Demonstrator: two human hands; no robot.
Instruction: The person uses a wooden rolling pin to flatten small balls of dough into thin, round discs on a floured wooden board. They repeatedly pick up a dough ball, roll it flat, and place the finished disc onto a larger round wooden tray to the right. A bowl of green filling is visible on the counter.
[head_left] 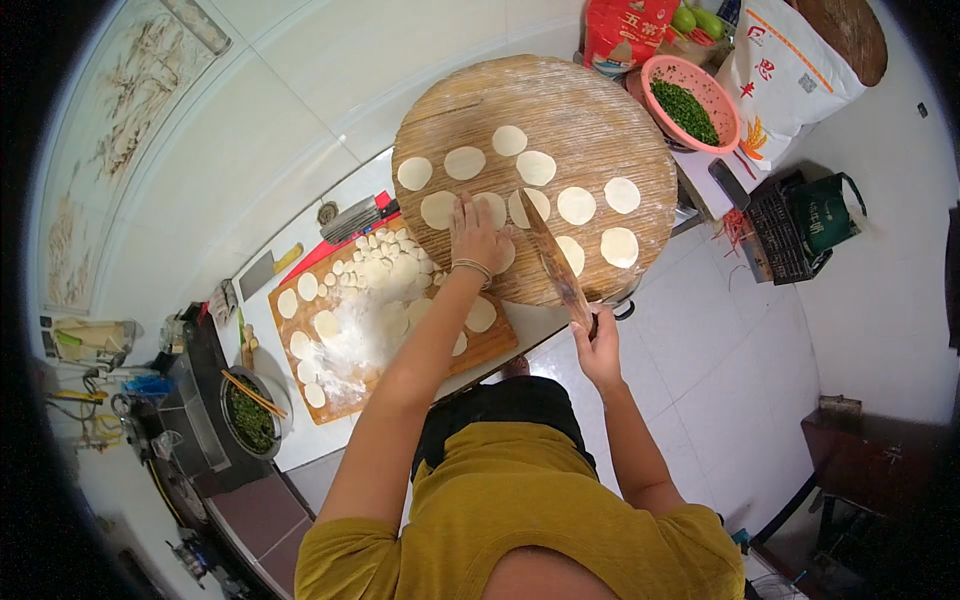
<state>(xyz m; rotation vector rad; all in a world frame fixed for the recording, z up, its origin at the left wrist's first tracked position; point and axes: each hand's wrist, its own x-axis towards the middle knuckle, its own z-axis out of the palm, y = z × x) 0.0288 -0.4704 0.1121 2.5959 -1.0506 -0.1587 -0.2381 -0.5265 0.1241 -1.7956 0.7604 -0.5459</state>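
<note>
About ten flat dough rounds [576,205] lie spread over the big round woven tray [640,130], each apart from its neighbours, and most of the tray's far and left parts are bare. In the head view, the left hand [478,236] lies palm down with fingers spread on the near side of the tray, pressing a round that is mostly hidden beneath it, so I cannot tell whether that round is just being set down or shifted. The right hand [598,345] is closed around the near end of a wooden rolling pin [555,262], which slants up and away so that its far tip hangs over the tray, just right of the left hand.

To the left, on the white table [300,445], sits a floured wooden board [490,345]. A heap of small uncut-looking dough lumps [385,258] crowds its far end, and several flattened rounds lie along its left and near edges amid loose flour. Judging by that heap, a good deal of dough is not yet rolled, while a smaller share is done and laid out on the tray.

Near left stands a pot of chopped greens [250,420] with chopsticks across it; far right is a pink colander of greens [722,100].
</note>
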